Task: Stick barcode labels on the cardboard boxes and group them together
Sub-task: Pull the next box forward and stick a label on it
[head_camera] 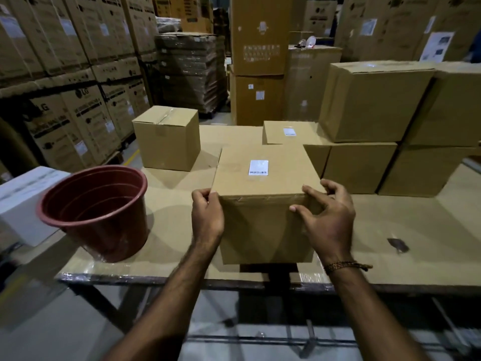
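A cardboard box (265, 230) stands at the near edge of the table, with a white barcode label (258, 167) stuck on its top. My left hand (207, 217) grips its near left top corner. My right hand (326, 220) curls over the near right top corner, thumb on the front face. Behind it lies a lower box (283, 132) with its own label (289, 131). A plain box (168, 138) without a visible label stands at the back left of the table.
A red plastic bucket (99, 212) sits tilted at the table's left, beside a white box (23, 201). Larger stacked boxes (374, 102) fill the right. The cardboard-covered table (403, 241) has open surface at the right front. Warehouse carton stacks stand behind.
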Demonstrator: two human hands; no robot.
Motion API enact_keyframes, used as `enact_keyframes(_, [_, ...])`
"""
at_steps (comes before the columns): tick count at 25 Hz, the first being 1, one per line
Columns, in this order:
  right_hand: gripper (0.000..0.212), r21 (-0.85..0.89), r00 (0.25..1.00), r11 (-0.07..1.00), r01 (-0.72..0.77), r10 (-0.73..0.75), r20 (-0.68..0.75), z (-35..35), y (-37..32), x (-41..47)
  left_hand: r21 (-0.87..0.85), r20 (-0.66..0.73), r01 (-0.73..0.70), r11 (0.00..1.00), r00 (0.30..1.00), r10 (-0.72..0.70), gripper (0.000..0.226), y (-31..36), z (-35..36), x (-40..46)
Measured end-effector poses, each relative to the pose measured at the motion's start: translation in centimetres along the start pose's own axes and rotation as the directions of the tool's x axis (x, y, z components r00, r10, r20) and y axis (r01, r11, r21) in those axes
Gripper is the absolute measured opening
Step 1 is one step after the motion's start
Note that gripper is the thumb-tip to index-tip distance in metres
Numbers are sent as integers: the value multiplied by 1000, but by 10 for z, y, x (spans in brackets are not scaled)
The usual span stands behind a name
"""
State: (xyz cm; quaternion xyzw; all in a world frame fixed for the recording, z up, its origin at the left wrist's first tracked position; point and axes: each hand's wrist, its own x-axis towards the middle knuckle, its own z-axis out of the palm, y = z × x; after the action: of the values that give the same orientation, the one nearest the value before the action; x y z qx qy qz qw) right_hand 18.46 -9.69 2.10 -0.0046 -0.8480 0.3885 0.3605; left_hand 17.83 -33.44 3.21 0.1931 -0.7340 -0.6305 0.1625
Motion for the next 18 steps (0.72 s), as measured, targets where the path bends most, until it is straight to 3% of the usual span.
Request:
enact_keyframes(9, [48,-117,966,975,-191,208,152,7,49,-40,89,171,-27,996,985,11,16,-52,6,-9])
enact_keyframes(12, [41,-188,968,972,-140,174,179,2,52,-34,100,127,29,995,991,-41,22,-42,14,2])
enact_keyframes(15, [37,-286,993,957,-42,73,97,4,42,-16,53,98,84,995,991,-89,44,-26,24,21])
enact_keyframes(18, [29,-245,993,969,-18,46,106,16,34,14,194,54,29,981,998,-40,49,-4,39,38])
